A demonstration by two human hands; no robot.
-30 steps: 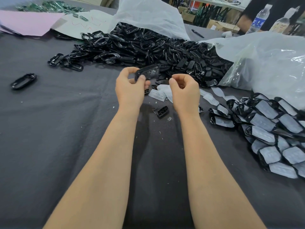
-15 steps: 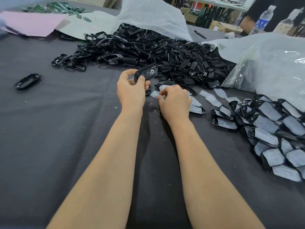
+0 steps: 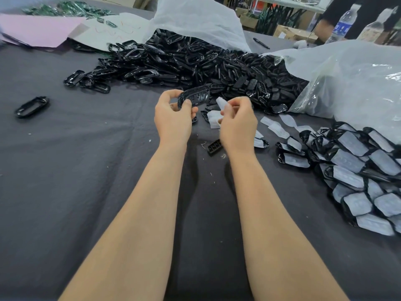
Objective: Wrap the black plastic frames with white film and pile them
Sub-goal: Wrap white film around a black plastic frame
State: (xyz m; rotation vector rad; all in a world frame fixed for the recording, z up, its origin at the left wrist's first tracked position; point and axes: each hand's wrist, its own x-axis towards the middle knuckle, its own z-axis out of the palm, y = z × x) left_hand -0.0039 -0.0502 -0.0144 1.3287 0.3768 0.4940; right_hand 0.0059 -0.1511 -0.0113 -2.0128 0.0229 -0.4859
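Left hand (image 3: 173, 120) grips one black frame (image 3: 194, 97); right hand (image 3: 237, 123) pinches a film piece (image 3: 221, 103) just beside it, above the tabletop (image 3: 86, 159). Step: wrapping begins; next, the film probably needs laying squarely over the frame. Unwrapped frames (image 3: 195, 61) spill from a white bag (image 3: 199, 20); the wrapped pile (image 3: 358, 170) lies rightward.

Blk frame (image 3: 194, 95) held tilted, white film (image 3: 221, 103) just beside; wrapped pile (image 3: 355, 170) rt.
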